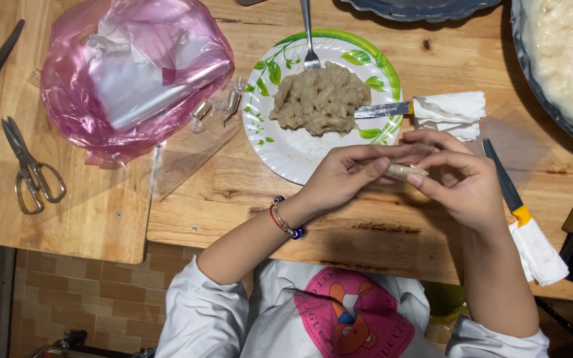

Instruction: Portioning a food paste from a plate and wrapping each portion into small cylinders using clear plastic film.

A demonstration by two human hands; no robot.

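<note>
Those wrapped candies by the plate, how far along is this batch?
Done: two wrapped candies lie beside the paper plate. In hand: the left hand and right hand hold one roll in clear film. Left: a big mound of brown paste on the plate.

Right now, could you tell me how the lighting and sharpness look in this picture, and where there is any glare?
Head view: even, warm light, soft shadows under both hands; glare streaks on the crumpled pink plastic bag; the leaf-rimmed white paper plate of beige paste is sharp; the small wrapped roll between the fingers is slightly soft.
</note>
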